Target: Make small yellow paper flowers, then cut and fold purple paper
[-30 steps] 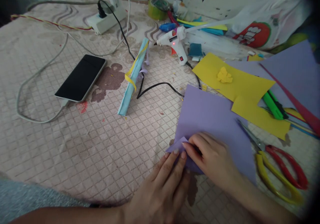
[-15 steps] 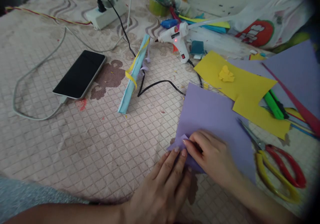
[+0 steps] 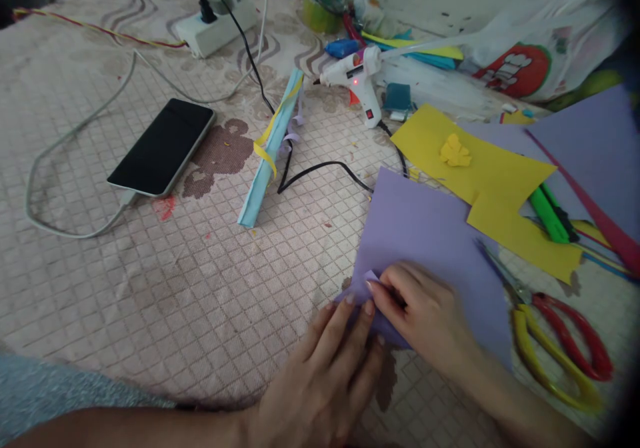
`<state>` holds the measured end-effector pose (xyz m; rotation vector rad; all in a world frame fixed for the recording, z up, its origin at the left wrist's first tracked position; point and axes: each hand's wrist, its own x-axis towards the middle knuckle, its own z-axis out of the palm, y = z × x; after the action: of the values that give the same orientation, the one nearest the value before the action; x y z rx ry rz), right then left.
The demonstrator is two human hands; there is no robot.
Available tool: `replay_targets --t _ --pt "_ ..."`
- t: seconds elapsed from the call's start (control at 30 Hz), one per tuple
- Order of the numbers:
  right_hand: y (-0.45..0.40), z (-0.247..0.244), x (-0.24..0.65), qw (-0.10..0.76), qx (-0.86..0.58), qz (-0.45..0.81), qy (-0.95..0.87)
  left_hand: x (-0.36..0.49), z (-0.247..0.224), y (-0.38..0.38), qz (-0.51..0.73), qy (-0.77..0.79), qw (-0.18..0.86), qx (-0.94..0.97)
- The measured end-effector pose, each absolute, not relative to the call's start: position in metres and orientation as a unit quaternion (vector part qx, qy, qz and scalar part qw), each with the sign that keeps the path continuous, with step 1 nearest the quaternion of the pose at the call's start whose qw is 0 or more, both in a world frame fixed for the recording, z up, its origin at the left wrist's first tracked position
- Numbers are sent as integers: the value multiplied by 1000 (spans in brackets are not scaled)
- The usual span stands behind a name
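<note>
A sheet of purple paper (image 3: 425, 225) lies on the patterned tablecloth in front of me. My left hand (image 3: 330, 361) rests flat with fingers stretched out, its fingertips pressing on the near left corner of the sheet. Right beside those fingertips, my right hand (image 3: 425, 315) is closed, thumb and finger pinching a small folded flap of the purple paper. The remaining fingers of that hand curl under and are partly hidden. Scissors (image 3: 523, 295) with one red and one yellow handle lie to the right of the sheet, their tips over its edge.
A glue gun (image 3: 357, 78) with a lit red light stands at the back, its black cord running beside the sheet. A rolled blue paper stick (image 3: 273, 151), a phone (image 3: 163, 148) on a charging cable, yellow paper (image 3: 515, 175) and a green cutter (image 3: 550, 215) lie around.
Hardly anything differs. The whole view has shifted slightly, while both hands keep their places on the purple paper.
</note>
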<state>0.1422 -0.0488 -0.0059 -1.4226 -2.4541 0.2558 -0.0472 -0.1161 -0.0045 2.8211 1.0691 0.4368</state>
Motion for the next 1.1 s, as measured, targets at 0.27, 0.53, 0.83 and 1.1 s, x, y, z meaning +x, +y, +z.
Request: replay_targets --t 0.27,0.53,0.83,1.1 --pt "-50 -4 142 147 -494 80 -853 -42 -8 -123 113 352 21 929" --pt "-49 -4 142 150 -494 81 -853 -44 -5 -119 101 350 22 931" --pt "-49 -3 141 145 -498 81 -851 -46 -5 -119 99 346 34 932" --pt "-48 -3 141 151 -496 86 -851 -51 -5 -116 90 349 59 931"
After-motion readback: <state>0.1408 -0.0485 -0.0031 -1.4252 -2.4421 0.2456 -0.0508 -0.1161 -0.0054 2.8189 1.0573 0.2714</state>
